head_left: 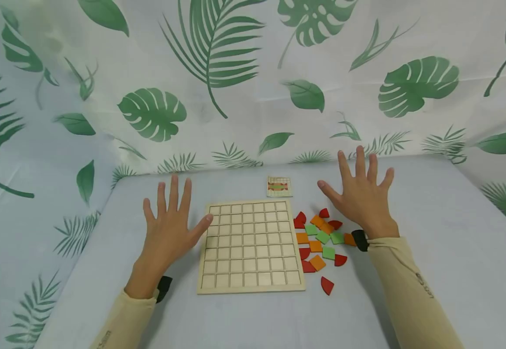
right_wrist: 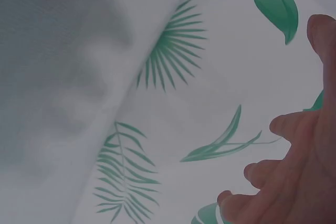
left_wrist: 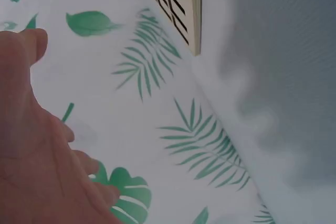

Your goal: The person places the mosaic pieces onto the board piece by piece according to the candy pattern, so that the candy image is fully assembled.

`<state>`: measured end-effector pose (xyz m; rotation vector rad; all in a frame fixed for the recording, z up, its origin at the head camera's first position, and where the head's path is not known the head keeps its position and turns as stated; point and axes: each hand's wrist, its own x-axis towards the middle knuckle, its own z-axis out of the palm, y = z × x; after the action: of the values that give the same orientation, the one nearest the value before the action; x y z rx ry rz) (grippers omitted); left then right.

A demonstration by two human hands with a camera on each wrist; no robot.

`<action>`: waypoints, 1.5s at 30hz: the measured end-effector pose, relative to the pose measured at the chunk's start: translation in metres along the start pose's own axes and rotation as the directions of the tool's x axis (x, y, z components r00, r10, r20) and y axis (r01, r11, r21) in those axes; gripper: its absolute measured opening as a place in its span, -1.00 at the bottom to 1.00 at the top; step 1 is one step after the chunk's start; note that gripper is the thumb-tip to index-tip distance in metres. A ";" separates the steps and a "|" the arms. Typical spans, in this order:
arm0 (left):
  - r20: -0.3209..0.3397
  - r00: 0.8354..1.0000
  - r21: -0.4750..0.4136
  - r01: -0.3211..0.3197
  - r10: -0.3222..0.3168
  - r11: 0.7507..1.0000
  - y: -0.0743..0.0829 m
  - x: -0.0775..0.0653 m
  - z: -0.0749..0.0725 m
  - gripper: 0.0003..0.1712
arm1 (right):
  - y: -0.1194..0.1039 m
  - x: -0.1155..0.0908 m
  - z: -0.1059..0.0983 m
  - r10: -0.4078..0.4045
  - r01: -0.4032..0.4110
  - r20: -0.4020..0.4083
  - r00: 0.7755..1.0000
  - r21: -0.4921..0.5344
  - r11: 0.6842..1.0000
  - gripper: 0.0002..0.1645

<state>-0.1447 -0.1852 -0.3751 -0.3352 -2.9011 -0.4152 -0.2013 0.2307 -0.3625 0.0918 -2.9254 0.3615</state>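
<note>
My left hand is held up with fingers spread at the left side of a pale wooden grid board; its thumb overlaps the board's left edge in the head view. On the other side, my right hand is raised with fingers apart, beyond a scatter of flat pieces. Among these are orange squares, green squares and red quarter-round pieces. Neither hand holds anything. The grid's squares hold no pieces. In the left wrist view, a corner of the board shows beyond the hand.
A small pattern card with a red, orange and green design lies behind the board. The table has a pale cover. A white cloth with green leaves hangs behind and at the sides. Each wrist wears a black strap.
</note>
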 end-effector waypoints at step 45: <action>0.621 0.775 -0.213 0.024 0.116 0.977 -0.006 -0.028 0.011 0.68 | 0.022 0.009 0.015 -0.170 -0.042 0.487 0.857 0.394 0.918 -0.64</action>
<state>-0.1211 -0.1926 -0.3925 -0.7018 -3.4954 -0.7269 -0.2144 0.2479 -0.3805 0.4052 -3.2989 1.0656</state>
